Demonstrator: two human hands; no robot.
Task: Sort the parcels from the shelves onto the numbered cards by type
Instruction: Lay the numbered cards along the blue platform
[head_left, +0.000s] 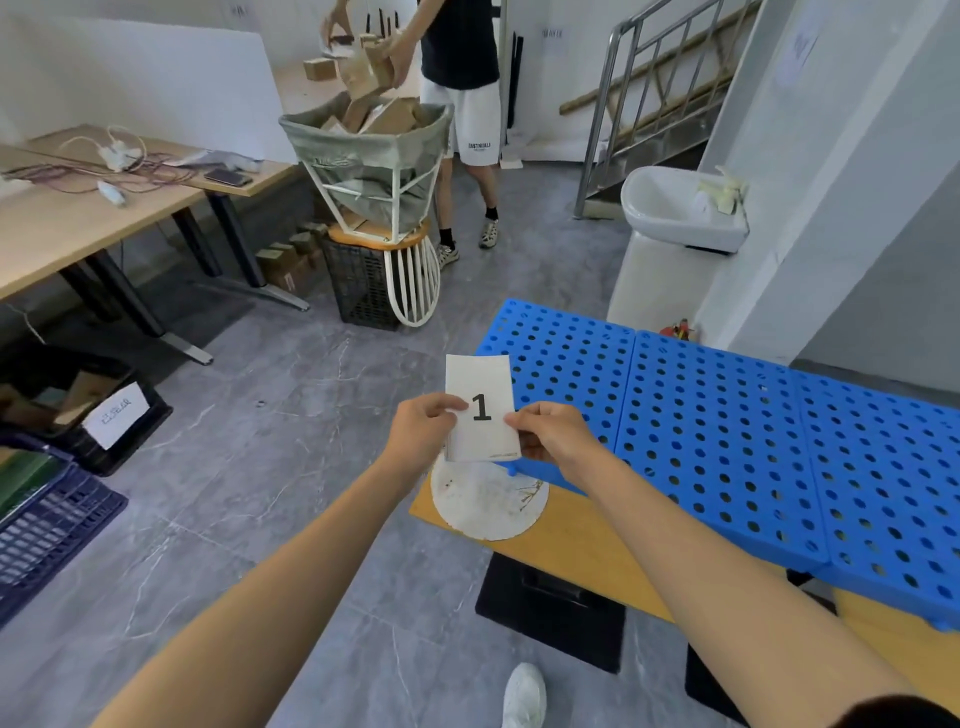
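A white card printed with a black "1" (483, 384) is held upright in front of me, just left of the blue perforated panels (727, 447). My left hand (423, 431) pinches its left edge, thumb on the front. My right hand (553, 436) pinches its right edge; more card edges seem to sit behind the front one. Brown cardboard parcels (384, 117) fill a grey fabric cart (363, 156) at the back.
A person in a black shirt (460, 47) holds boxes over the cart. The blue panels lie on a wooden table (582, 535) with a round white plate (488, 504). Desks (78, 223) and crates (47, 519) stand left, a white basin (675, 208) right.
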